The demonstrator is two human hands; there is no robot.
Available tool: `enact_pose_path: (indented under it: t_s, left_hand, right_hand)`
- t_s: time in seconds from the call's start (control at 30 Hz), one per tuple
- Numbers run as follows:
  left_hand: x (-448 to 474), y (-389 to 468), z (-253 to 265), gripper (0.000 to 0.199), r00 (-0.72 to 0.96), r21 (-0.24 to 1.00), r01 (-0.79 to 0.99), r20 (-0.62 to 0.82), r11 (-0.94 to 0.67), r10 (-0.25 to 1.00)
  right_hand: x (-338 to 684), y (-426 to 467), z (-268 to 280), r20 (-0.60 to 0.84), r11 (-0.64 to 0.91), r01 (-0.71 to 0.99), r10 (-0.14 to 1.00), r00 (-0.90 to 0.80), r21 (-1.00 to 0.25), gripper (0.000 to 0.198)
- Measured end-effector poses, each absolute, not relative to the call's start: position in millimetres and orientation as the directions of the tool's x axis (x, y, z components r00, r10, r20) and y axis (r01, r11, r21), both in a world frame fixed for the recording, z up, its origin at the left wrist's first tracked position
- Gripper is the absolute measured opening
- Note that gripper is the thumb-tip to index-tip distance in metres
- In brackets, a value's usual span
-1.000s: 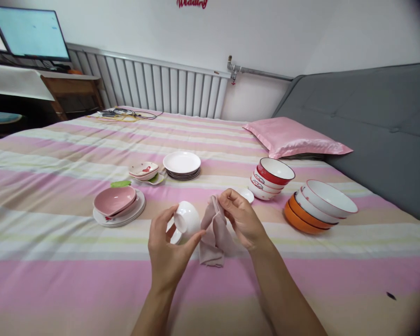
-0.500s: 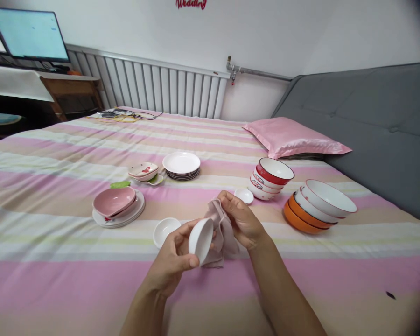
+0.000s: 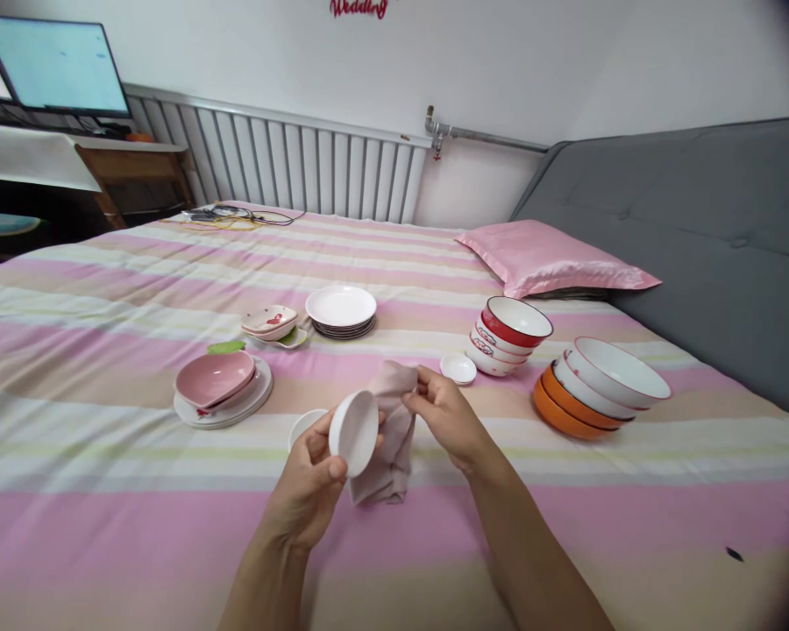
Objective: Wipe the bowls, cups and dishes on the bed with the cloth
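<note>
Shifted left since the earlier frame, the small round white ceramic bowl (image 3: 355, 434) tilts in the grip of my left hand (image 3: 308, 498), opening rightward — my right hand (image 3: 457, 422), farther off, pinches the dusty-pink fabric cloth (image 3: 394, 438) just right of it

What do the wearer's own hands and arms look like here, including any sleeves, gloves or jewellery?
The left hand and right hand are both ungloved. No sleeve shows on the left forearm or the right forearm, as far as each is in frame. No watch, bracelet or ring can be seen.
</note>
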State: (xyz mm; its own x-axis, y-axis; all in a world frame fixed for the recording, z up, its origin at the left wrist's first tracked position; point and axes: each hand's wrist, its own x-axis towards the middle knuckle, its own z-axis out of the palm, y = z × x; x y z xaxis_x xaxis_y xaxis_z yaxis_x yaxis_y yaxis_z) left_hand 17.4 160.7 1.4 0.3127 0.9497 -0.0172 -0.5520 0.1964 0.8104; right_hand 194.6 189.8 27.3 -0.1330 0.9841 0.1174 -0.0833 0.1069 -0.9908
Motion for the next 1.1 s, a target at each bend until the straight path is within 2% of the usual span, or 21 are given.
enact_pose_path:
  t_s: [0.13,0.23,0.47,0.57,0.67,0.77,0.83,0.93,1.0,1.1]
  left_hand:
    - [13,161,0,0.072,0.276,0.818,-0.551,-0.007,0.165,0.961]
    - [9,160,0,0.071,0.219,0.812,-0.571,0.007,0.122,0.976]
    - [3,157,6,0.070,0.131,0.803,-0.592,0.008,0.072,0.991]
    - [5,158,8,0.070,0.120,0.780,-0.622,0.013,0.065,0.993]
    - [7,159,9,0.064,0.120,0.750,-0.658,0.018,0.066,0.993]
    - [7,159,9,0.057,0.111,0.705,-0.705,0.012,0.071,0.994]
    - [7,160,7,0.056,0.109,0.687,-0.723,0.007,0.074,0.994]
    - [8,160,6,0.059,0.128,0.710,-0.698,0.004,0.087,0.992]
    - [9,161,5,0.062,0.135,0.755,-0.651,0.007,0.083,0.991]
    - [13,162,4,0.069,0.072,0.858,-0.513,0.017,0.023,0.997]
  right_hand:
    - [200,191,29,0.148,0.140,-0.058,0.976,-0.157,-0.988,0.030]
    - [205,190,33,0.166,0.164,-0.029,0.983,-0.080,-0.986,0.033]
    - [220,189,39,0.128,0.148,-0.170,0.984,0.124,-0.974,0.020]
    - [226,184,44,0.005,-0.003,-0.267,1.000,-0.029,-0.964,0.013]
    - [231,179,49,-0.080,-0.145,-0.190,0.947,-0.310,-0.971,0.016]
    - [232,177,50,-0.100,-0.125,-0.020,0.867,-0.488,-0.992,0.032]
    - [231,177,48,-0.089,-0.111,-0.013,0.856,-0.509,-0.994,0.037]
    - [229,183,42,-0.102,-0.171,-0.118,0.891,-0.442,-0.978,0.029]
    - [228,188,36,-0.129,-0.206,-0.194,0.929,-0.348,-0.959,0.031]
    - [228,194,29,-0.059,-0.059,-0.201,0.998,-0.006,-0.978,0.035]
